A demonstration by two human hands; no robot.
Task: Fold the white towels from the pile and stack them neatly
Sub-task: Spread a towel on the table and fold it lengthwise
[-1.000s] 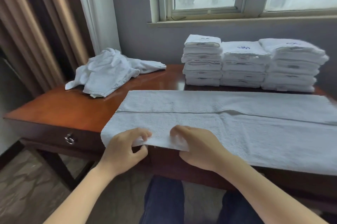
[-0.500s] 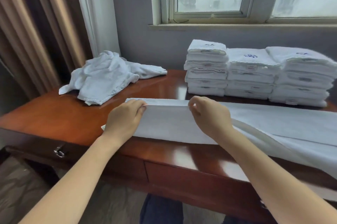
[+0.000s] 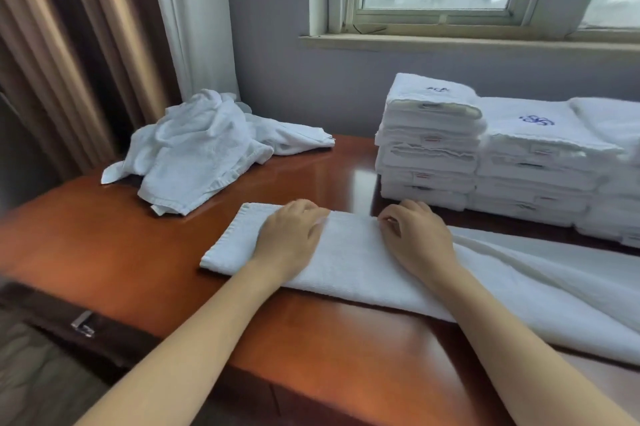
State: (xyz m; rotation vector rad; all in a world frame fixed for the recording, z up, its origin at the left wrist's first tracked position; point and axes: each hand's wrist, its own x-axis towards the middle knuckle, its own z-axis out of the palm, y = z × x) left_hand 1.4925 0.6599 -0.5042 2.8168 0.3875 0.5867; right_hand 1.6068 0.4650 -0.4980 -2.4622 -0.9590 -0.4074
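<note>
Towel point(image 3: 353, 259) — rough terry cloth; table point(image 3: 104, 252) — glossy wood.

Wooden table point(image 3: 104, 252) bears towel pile point(image 3: 201, 148), folded stacks point(image 3: 502, 155), half-folded towel point(image 3: 353, 259).

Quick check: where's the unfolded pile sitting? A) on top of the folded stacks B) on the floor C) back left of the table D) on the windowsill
C: the crumpled pile lies at the table's back left, apart from the towel being folded.

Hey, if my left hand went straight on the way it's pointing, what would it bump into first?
Your left hand points forward and right over the towel. Past bare table, it would probably meet the leftmost stack of folded towels, though depth is unclear.
</note>
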